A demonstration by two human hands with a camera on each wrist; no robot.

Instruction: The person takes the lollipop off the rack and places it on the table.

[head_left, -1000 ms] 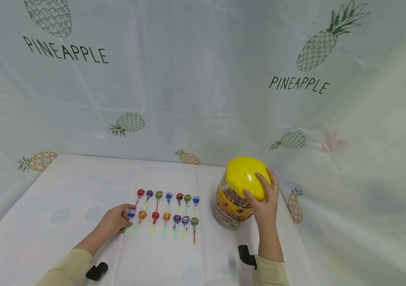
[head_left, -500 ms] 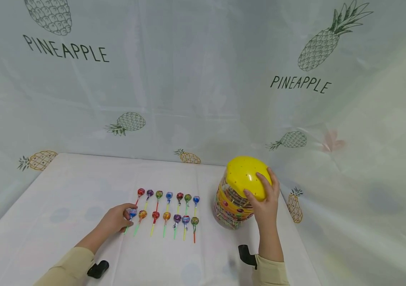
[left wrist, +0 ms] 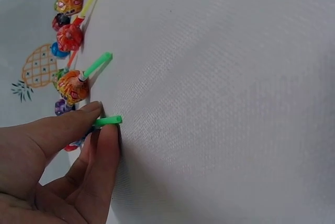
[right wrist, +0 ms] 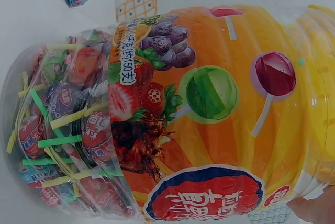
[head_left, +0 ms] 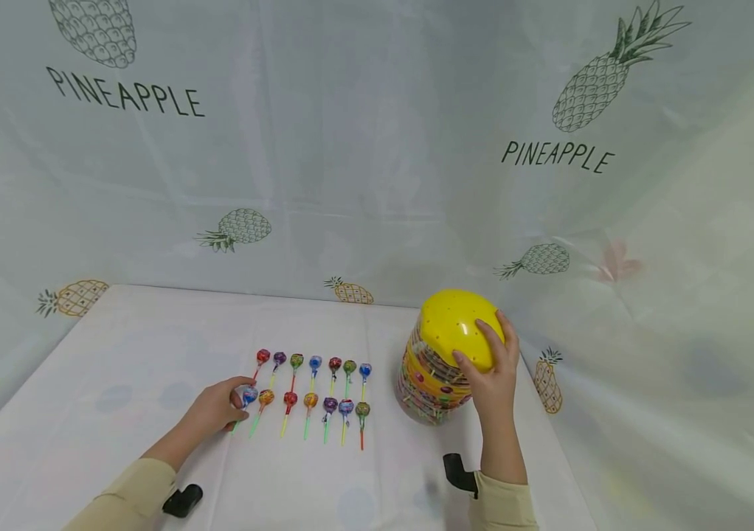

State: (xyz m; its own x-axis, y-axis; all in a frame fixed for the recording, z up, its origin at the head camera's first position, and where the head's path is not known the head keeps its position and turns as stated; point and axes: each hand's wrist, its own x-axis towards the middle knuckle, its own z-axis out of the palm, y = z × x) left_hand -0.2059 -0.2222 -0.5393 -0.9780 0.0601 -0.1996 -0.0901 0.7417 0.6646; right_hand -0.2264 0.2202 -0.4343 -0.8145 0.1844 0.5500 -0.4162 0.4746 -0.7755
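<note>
My left hand (head_left: 216,405) pinches a blue-wrapped lollipop (head_left: 248,396) at the left end of the front row. In the left wrist view its green stick (left wrist: 110,121) sits between thumb and fingers, while most of the wrapped head is hidden. To the right stands a big clear jar (head_left: 435,385), full of lollipops, with a fruit-and-candy label (right wrist: 209,93) around it. My right hand (head_left: 496,372) holds the jar by its yellow domed lid (head_left: 457,324), thumb at the front and fingers spread over the right side.
Two rows of lollipops lie on the white tablecloth (head_left: 310,487), including an orange one (head_left: 266,397) beside my left hand and a red one (head_left: 263,357) behind it. A pineapple-print curtain (head_left: 350,184) hangs behind the table. Black camera mounts (head_left: 459,472) project from both sleeves.
My left hand and the blue lollipop have shifted very slightly right, towards the orange lollipop. My right hand and the jar stay where they were.
</note>
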